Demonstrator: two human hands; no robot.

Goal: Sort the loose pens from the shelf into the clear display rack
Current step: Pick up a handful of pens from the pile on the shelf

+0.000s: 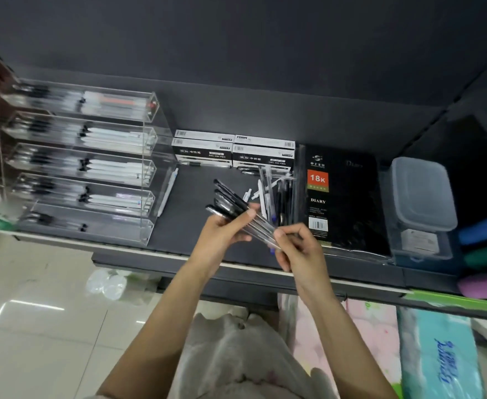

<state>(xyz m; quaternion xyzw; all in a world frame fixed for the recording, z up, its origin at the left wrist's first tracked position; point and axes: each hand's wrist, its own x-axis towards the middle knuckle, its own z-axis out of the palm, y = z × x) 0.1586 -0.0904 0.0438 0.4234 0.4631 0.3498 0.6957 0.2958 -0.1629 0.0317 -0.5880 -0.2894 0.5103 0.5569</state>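
Bundle of black-capped pens (236,210) held above shelf (184,197), w/ left hand (222,234) curled round it; right hand (297,246) pinches clear barrel ends. Loose pens (274,191) lie just beyond, far side. Clear rack (78,159) far left; diary (343,197) right.

Left hand (222,234) grips a fan of black-capped pens (233,204) while the right hand (299,249) pinches their clear ends, loose pens (274,194) piled just beyond the fingers, clear display rack (81,162) well off to the left hand's side.
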